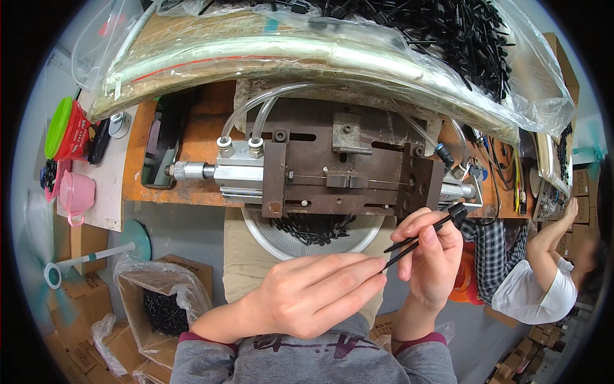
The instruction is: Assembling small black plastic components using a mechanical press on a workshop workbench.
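Black plastic sticks (419, 238) sit pinched between your two hands, low in the middle of the view, just in front of the brown metal press jig (345, 169). Your left hand (316, 294) lies curled, its fingertips (377, 272) closed on the near ends of the sticks. Your right hand (432, 253) grasps them further along, thumb and forefinger clamped around the thin shafts, so the thicker black heads poke out past your knuckles toward the jig's right end. You hold two sticks, lying close together and tilted up to the right.

Below the jig, a round white basket (268, 238) holds a loose heap of the same black pieces. Clear hoses (256, 112) arch from the silver cylinder (224, 169) on the jig's left. Above, a clear plastic bag (448, 38) is packed with many more black sticks. On your left stands a pink cup (77, 195) beside a green-lidded red tub (67, 131), and a cardboard box (160, 301) lined with plastic holds dark parts. Another person (543, 275) in a white shirt sits at the right edge.
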`<control>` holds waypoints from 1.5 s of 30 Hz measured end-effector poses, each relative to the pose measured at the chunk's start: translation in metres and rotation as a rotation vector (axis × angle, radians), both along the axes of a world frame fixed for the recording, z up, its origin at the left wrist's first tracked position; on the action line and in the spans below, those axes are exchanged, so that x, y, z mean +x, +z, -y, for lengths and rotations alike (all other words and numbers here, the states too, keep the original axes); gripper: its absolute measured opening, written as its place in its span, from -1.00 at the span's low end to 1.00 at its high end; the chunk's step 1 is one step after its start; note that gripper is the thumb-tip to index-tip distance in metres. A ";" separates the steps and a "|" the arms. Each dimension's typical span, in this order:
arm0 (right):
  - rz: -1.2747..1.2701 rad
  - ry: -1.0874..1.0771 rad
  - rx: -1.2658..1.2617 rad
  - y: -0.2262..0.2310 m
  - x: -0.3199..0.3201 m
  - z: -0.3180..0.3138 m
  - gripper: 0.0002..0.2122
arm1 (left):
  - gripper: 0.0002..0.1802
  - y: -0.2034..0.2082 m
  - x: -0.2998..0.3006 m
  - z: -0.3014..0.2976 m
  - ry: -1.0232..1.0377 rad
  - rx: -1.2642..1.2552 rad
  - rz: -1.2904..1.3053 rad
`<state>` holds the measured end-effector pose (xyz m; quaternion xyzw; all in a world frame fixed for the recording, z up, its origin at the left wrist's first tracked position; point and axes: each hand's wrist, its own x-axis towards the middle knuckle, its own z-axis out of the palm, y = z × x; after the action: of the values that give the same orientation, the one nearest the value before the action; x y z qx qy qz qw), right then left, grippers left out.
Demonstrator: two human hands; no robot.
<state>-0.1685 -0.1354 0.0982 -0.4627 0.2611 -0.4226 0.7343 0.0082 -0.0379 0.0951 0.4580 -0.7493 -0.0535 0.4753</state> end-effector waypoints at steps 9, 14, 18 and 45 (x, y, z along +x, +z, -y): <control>0.133 -0.191 -0.069 -0.008 -0.008 0.013 -0.69 | -0.62 0.003 0.005 -0.013 -0.245 0.319 -0.368; 0.062 -0.306 -0.245 -0.016 -0.020 0.015 -0.53 | -0.61 -0.008 0.004 -0.002 0.116 0.191 -0.090; 0.299 -0.230 -0.200 -0.007 -0.006 0.007 -0.25 | -0.68 -0.028 0.001 0.010 0.313 0.159 0.247; -0.848 -0.041 -1.312 -0.016 0.021 -0.001 -0.78 | -0.74 -0.012 0.021 -0.009 0.096 0.357 0.247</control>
<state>-0.1476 -0.1341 0.0820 -0.9193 0.2248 -0.2909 0.1402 0.0290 -0.0287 0.0836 0.5732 -0.7578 -0.1060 0.2931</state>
